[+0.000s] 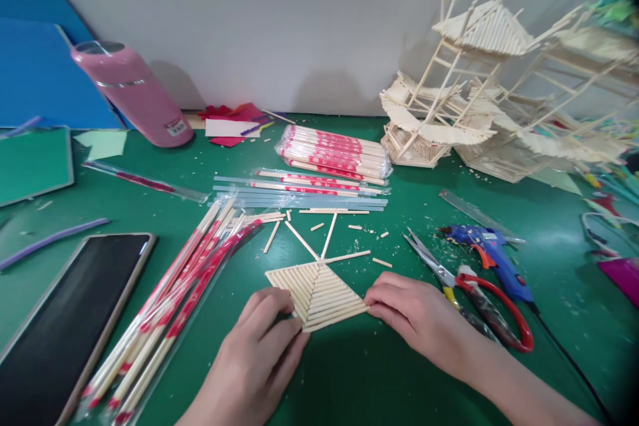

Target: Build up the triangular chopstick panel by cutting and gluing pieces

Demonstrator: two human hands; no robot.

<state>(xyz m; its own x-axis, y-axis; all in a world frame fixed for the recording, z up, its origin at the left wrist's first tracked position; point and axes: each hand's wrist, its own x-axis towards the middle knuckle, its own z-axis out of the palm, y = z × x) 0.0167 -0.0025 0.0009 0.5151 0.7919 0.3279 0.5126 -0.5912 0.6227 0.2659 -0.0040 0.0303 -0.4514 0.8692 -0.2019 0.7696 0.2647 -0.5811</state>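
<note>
A fan-shaped wooden-stick panel (319, 293) lies on the green table, with two filled triangular sections and bare spokes reaching out from its centre at the back. My left hand (264, 346) has its fingers closed at the panel's lower left edge. At the right corner, the fingertips of my right hand (414, 316) pinch the end of the panel. Short cut stick pieces (382, 262) are scattered behind it. To the right of my right hand lie red-handled scissors (444, 273) and a blue glue gun (492, 256).
Wrapped chopsticks (184, 306) and a phone (74, 319) lie on the left. At the back are a chopstick bundle (334, 153), clear glue sticks (309, 200) and a tilted-looking pink bottle (137, 93). Stick-built towers (449, 106) stand back right; a ruler (474, 214) lies before them.
</note>
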